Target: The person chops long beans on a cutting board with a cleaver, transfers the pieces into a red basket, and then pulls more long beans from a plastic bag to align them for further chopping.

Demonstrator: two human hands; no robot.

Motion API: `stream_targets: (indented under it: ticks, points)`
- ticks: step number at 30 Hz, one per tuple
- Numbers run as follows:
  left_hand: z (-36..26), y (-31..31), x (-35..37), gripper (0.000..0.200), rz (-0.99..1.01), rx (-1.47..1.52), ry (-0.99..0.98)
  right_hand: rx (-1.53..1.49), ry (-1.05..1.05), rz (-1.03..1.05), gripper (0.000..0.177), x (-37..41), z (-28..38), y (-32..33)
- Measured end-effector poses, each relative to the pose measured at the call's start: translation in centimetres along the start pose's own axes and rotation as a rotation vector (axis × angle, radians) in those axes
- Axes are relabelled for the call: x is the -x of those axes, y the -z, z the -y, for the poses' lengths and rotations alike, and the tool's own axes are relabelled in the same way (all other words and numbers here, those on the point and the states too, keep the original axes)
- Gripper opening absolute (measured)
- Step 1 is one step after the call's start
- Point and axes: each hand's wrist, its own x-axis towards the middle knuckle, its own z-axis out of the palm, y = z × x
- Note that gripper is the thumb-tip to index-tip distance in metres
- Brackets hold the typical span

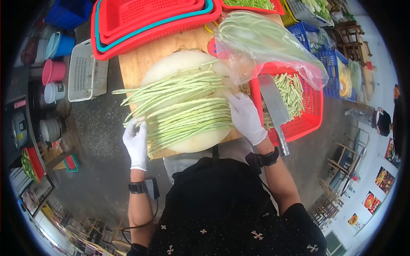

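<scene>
Long green yard-long beans (188, 121) lie in two bunches across a round pale cutting board (171, 64). My left hand (135, 138), in a white glove, is closed at the left ends of the beans, thumb and fingers pinching a bean tip. Gloved in white too, my right hand (247, 117) is beside the right ends of the beans, its fingers stretched out and touching them. A cleaver (274, 100) rests across a red basket (314, 113) of cut bean pieces (290, 94), just right of my right hand.
A clear plastic bag (265, 45) of long beans lies at the table's upper right. Stacked red and teal baskets (153, 32) occupy the upper left of the wooden table (128, 72). On the floor at left stands a white crate (87, 72); blue crates (331, 72) are at right.
</scene>
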Motion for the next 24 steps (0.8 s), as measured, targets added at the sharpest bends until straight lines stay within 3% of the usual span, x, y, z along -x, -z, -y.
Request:
stream_targets:
  ticks: [2,7,10,20,24]
  points:
    - [0.0,-0.3,-0.7,0.017,0.004,0.001,0.002,-0.033,0.042,-0.033,0.025,-0.4,-0.5,-0.3]
    - [0.1,-0.1,-1.2,0.019,-0.029,-0.494,-0.287,-0.045,-0.082,-0.135,0.028,-0.6,-0.8,-2.4]
    - [0.1,0.7,-1.2,0.023,0.023,-0.613,-0.411,-0.003,-0.045,-0.165,0.024,-0.5,-0.9,-3.1]
    - [0.5,0.7,0.0,0.027,0.144,-0.735,-0.512,-0.045,-0.148,-0.160,0.020,0.9,-1.3,-4.2]
    - [-0.6,-1.7,0.2,0.025,0.083,-0.759,-0.557,0.045,-0.055,-0.158,0.019,0.9,-1.3,-3.5]
